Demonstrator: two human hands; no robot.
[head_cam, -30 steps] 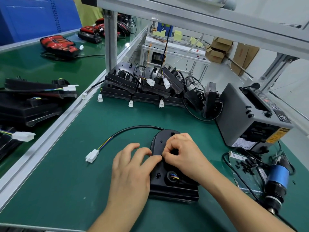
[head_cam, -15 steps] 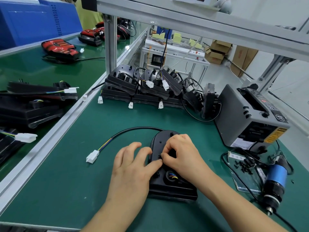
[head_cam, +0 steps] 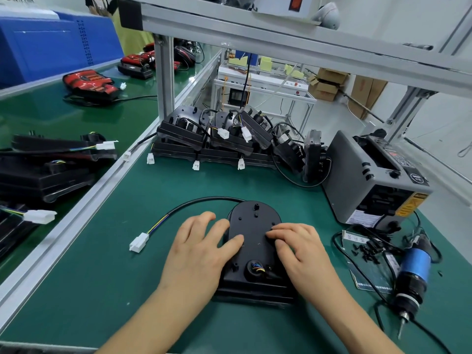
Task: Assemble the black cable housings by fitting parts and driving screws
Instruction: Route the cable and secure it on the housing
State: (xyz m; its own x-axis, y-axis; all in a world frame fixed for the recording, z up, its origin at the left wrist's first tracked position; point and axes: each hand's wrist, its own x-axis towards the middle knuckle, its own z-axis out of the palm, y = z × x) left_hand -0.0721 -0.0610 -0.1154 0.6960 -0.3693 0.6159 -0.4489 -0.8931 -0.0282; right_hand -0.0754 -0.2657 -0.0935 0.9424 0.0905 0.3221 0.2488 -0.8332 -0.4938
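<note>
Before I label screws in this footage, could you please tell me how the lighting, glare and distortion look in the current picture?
Head view: soft, even light, only faint shadows beside the left hand and right hand; the black housing is dark but its holes show, the neighbouring bench mat has a glossy sheen, wide-angle stretch tilts the frame post, and the loose screws look soft.

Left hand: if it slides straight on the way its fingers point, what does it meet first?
Probably the black cable, which curves across the mat just beyond the left hand. Past that, only mat up to the stacked housings, though depth is hard to judge.
</note>
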